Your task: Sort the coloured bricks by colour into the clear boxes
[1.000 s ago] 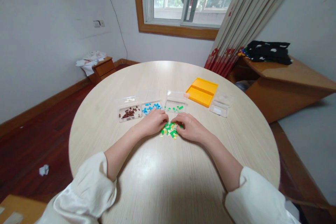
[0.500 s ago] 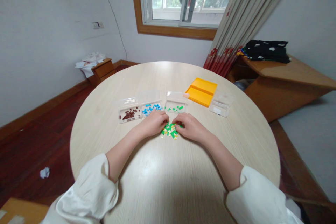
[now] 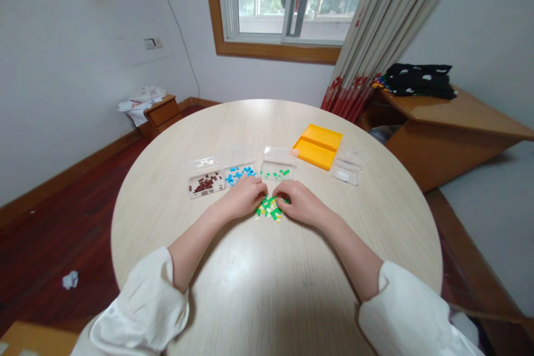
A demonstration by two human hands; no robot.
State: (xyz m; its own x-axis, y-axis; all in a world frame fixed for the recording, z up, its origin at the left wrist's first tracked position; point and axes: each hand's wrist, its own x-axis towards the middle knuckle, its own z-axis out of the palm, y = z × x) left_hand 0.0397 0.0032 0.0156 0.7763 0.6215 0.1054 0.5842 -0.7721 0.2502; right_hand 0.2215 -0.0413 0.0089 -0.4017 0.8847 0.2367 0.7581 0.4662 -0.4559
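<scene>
A small pile of green, yellow and cream building bricks (image 3: 270, 210) lies on the table between my hands. My left hand (image 3: 247, 196) is at the pile's left edge, its fingers curled inward; what they pinch, if anything, is too small to make out. On the right side of the pile, my right hand (image 3: 297, 200) has thumb and fingers bent together at the bricks, and I cannot see what is in them. Just beyond the hands stands an open clear box of green bricks (image 3: 278, 171). Left of it is an open clear box with blue bricks (image 3: 240, 174).
An open clear box of brown bricks (image 3: 206, 184) stands at the left of the row. Farther right lie an orange two-part tray (image 3: 317, 147) and another clear box (image 3: 347, 171). All stand on a round wooden table (image 3: 250, 289).
The view has shifted slightly. Both hands stay at the pile with barely any movement, and the boxes and tray stand where they were.
</scene>
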